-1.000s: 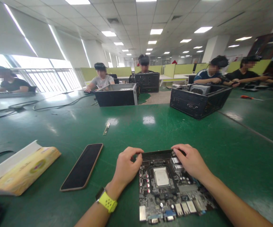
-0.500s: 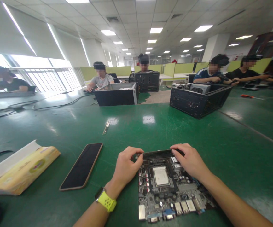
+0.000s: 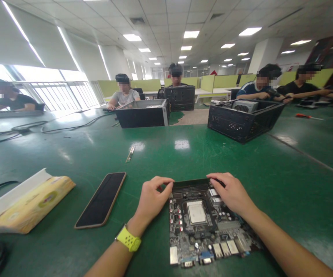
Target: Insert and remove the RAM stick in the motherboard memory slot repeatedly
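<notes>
A dark motherboard (image 3: 227, 227) lies on the green table, its ports toward me and a silver processor (image 3: 196, 212) in its socket. Along the far edge stands a dark narrow strip, seemingly a memory module in its slot (image 3: 192, 185). My left hand (image 3: 155, 196) pinches the strip's left end between thumb and fingers. At the other end, the thumb and fingertips of my right hand (image 3: 231, 192) close on the strip. The strip's lower edge is too dark to make out.
A phone (image 3: 101, 200) and a yellow tissue pack (image 3: 39, 202) lie to the left. Beyond the board is a loose memory stick (image 3: 130, 154). Open computer cases (image 3: 143, 116) (image 3: 241, 123), a screwdriver (image 3: 309, 116), cables (image 3: 25, 129) and several people are farther back.
Both hands keep their places at the strip's ends, with slight finger shifts. The whole view has moved a little; the board lies as before.
</notes>
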Motion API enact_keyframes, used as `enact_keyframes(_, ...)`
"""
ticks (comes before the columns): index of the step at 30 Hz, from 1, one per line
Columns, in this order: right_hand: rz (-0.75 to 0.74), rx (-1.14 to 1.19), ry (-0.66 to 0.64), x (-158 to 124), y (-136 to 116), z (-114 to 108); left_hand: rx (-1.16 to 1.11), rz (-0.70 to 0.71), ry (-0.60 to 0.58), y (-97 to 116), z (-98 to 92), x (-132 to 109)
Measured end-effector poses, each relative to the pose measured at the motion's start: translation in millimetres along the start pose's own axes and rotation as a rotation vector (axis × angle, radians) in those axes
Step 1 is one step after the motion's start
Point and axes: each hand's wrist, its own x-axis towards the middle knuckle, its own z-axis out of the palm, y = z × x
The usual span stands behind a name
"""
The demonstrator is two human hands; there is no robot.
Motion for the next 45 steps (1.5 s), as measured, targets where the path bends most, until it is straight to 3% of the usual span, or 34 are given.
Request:
enact_keyframes(26, -0.004, -0.004, 0.022, -1, -2, -3, 0.038, -0.071, 0.030, 2, 0.6, 1)
enact_keyframes(30, -0.098, -0.094, 0.083, -10, -30, -15, 0.033, -0.091, 0.098, 1, 0.0, 2)
enact_keyframes(32, -0.191, -0.121, 0.014, -25, -57, -13, 0.034, -0.099, 0.135, -1, 0.0, 2)
enact_keyframes(34, -0.296, -0.147, -0.116, -46, -85, 2, 0.042, -0.102, 0.164, -2, 0.5, 2)
enact_keyframes(37, -0.418, -0.260, -0.152, -76, -113, 41, 0.062, -0.091, 0.175, -4, 1.6, 2)
enact_keyframes(39, -0.393, -0.336, -0.216, -86, -121, 61, 0.080, -0.085, 0.174, -4, 2.0, 1)
enact_keyframes(41, -0.334, -0.389, -0.294, -85, -120, 65, 0.094, -0.085, 0.167, -3, 2.0, 1)
enact_keyframes(43, -0.268, -0.419, -0.303, -73, -111, 53, 0.101, -0.086, 0.155, -3, 1.5, 0)
enact_keyframes(45, -0.152, -0.474, -0.226, -52, -94, 31, 0.108, -0.085, 0.151, -2, 0.8, 0)
